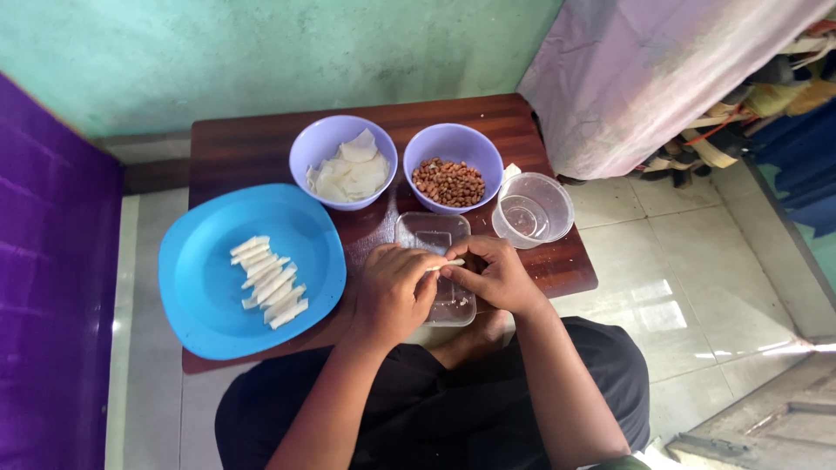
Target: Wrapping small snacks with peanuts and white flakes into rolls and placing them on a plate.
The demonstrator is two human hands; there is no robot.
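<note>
A person's left hand (394, 292) and right hand (498, 274) pinch 1 thin, pale rolled pastry stick (448, 264) between fingertips above a clear rectangular plastic container (433, 233). It looks light, soft and easily crushed, best held gently by both ends.

Green wall (261, 52), purple panel (43, 261) at left — pale glossy floor tiles (679, 287), low wooden table (252, 144).

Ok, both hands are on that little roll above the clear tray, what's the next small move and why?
Probably set the finished roll beside the row of rolls on the blue plate. The left hand and right hand pinch it, already rolled thin like those, and the plate has bare room.
</note>
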